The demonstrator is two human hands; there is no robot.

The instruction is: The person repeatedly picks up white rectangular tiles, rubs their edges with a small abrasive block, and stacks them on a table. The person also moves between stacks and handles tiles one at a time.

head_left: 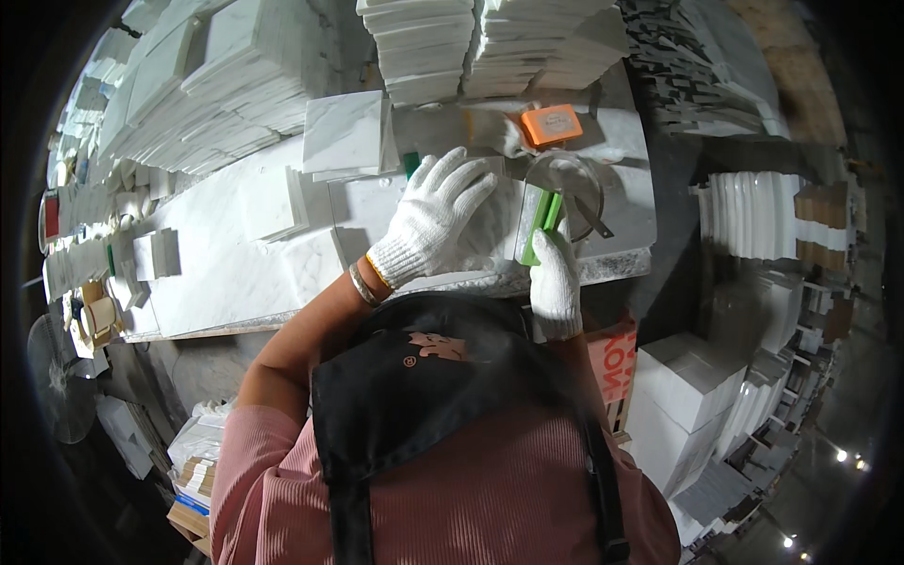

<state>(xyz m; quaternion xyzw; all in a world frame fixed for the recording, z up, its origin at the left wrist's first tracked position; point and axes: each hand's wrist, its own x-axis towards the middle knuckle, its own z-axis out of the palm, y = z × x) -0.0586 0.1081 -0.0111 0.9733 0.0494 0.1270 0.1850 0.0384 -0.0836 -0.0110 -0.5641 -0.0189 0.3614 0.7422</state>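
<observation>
My left hand (436, 209), in a white knit glove, lies palm down with its fingers stretched out on a pale marble-look tile (485, 235). Closed around the lower end of a bright green hand-sized block (540, 224) is my right hand (554, 282), gloved the same way. The block stands along the tile's right edge and appears to touch it; its underside is hidden. Just beyond the right hand lies a round, rimmed item (576, 184) with a short metal tab, its kind unclear. An orange block (552, 124) sits farther back, beside a crumpled whitish cloth or glove (494, 130).
Tall stacks of white tiles (419, 47) line the table's back. A short tile stack (345, 134) and a smaller one (270, 205) stand left of my hands. White boxes (687, 377) are piled at the right, below table height. A fan (58, 377) stands far left.
</observation>
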